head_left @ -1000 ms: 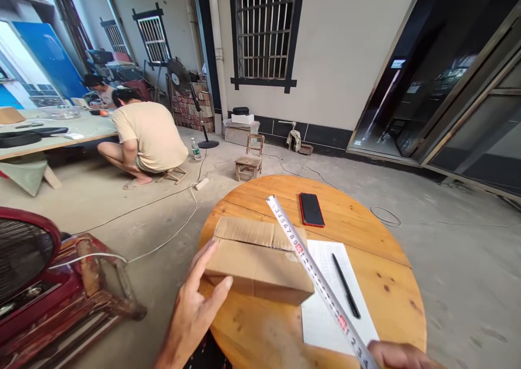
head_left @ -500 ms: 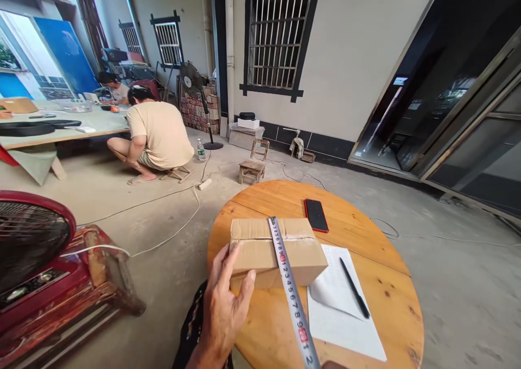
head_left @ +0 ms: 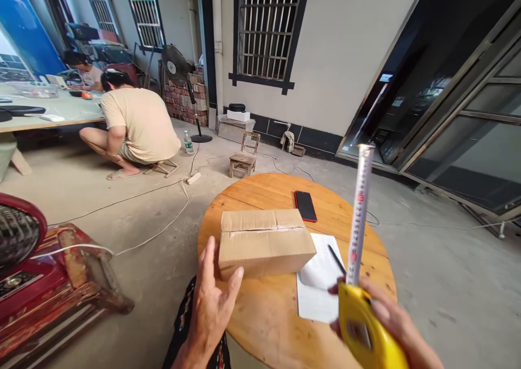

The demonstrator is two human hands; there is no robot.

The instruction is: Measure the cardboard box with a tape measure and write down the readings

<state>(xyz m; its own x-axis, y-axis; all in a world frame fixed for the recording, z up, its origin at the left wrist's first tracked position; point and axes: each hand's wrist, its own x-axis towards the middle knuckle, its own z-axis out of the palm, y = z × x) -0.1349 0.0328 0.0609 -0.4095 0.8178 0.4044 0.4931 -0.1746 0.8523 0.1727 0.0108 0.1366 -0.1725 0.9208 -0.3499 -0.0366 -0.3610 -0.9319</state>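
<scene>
Just beyond the fingers of the left hand (head_left: 211, 309), which are standing apart from its thumb, a carton (head_left: 262, 244) is resting, contact unclear. Rightward, paper (head_left: 315, 298) is lying between both hands' fingers, its writing unreadable. Above the right hand (head_left: 401, 325), clamping a yellow tape measure (head_left: 358, 320), the blade (head_left: 358, 211) is standing nearly upright, showing tiny digits and red marks.
</scene>
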